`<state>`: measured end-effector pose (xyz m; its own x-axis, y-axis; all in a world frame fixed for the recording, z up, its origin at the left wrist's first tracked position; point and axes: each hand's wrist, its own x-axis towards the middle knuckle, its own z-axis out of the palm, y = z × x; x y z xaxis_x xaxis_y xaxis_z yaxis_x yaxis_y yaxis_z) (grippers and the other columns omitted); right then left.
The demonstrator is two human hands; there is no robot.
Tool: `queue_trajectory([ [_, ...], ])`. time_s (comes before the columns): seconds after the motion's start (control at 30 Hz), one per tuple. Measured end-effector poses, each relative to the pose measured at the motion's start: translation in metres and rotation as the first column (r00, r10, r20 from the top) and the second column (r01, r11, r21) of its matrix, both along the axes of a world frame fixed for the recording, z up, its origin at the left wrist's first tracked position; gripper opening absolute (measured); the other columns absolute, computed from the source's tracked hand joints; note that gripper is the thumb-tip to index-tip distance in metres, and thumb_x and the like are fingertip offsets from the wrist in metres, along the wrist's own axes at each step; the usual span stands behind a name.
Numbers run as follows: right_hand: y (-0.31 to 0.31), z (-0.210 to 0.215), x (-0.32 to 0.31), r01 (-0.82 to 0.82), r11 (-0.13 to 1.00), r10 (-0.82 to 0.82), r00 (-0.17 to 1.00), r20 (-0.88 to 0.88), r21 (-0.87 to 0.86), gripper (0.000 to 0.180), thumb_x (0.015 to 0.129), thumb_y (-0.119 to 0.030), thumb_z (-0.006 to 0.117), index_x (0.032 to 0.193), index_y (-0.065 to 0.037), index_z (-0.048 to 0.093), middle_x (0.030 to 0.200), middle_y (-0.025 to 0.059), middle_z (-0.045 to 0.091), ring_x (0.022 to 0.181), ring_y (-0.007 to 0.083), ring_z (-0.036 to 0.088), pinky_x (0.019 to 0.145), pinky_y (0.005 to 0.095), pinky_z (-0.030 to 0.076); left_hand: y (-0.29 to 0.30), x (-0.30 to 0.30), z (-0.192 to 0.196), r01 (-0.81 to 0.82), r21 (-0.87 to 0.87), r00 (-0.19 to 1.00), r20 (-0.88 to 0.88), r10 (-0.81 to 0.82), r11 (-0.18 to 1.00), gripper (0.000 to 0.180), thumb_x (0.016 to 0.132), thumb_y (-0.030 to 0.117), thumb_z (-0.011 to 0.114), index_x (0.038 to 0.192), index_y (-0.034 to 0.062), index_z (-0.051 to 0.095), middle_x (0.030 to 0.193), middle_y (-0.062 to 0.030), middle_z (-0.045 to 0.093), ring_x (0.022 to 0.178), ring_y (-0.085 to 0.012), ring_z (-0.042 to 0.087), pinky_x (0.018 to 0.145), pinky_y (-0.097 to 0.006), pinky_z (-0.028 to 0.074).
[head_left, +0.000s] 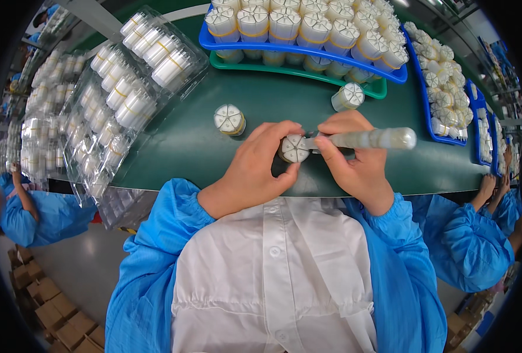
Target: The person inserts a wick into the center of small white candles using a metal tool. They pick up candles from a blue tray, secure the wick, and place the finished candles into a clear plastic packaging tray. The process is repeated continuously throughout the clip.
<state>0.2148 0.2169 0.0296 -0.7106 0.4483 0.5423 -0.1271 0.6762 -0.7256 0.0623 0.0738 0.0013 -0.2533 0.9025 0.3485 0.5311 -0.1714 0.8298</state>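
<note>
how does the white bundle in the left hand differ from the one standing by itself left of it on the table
The held bundle is between the fingers of the left hand; the loose bundle stands untouched on the green table. The held bundle has a pale-handled tool at its right side; the loose bundle has none. Both show round white tops divided into wedges.

My left forearm (177,213) lies toward eight o'clock, the left hand (252,173) angled to one, thumb and fingers curved in a C-shaped grip. My right forearm (395,226) lies toward five; the right hand (362,169) angles to eleven, gripping.
</note>
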Motion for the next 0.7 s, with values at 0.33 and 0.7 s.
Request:
queue_trajectory([
  [0.33,-0.0010,0.0013,-0.0015,-0.024,1.000,0.024,0.999,0.033,-0.001,0.017,0.086,-0.003,0.079,0.099,-0.002,0.068,0.094,0.0108,0.066,0.069,0.0167,0.063,0.055,0.0283,0.047,0.0019,0.0002,-0.0002,-0.063,0.024,0.991,-0.119,0.065,0.998,0.061,0.074,0.001,0.076,0.131,0.0035,0.053,0.120,-0.0126,0.063,0.104,-0.0305,0.060,0.087,-0.040,0.050],
  [0.7,0.0003,-0.0010,-0.0021,-0.042,0.998,0.045,0.996,0.075,-0.048,0.017,0.086,-0.002,0.077,0.101,0.000,0.068,0.096,0.0096,0.065,0.067,0.0129,0.059,0.055,0.0275,0.046,0.0015,-0.0013,0.0036,-0.019,0.060,0.995,-0.095,0.025,0.998,0.064,0.074,0.001,0.077,0.132,0.0031,0.052,0.121,-0.0135,0.062,0.107,-0.0305,0.060,0.090,-0.039,0.051],
])
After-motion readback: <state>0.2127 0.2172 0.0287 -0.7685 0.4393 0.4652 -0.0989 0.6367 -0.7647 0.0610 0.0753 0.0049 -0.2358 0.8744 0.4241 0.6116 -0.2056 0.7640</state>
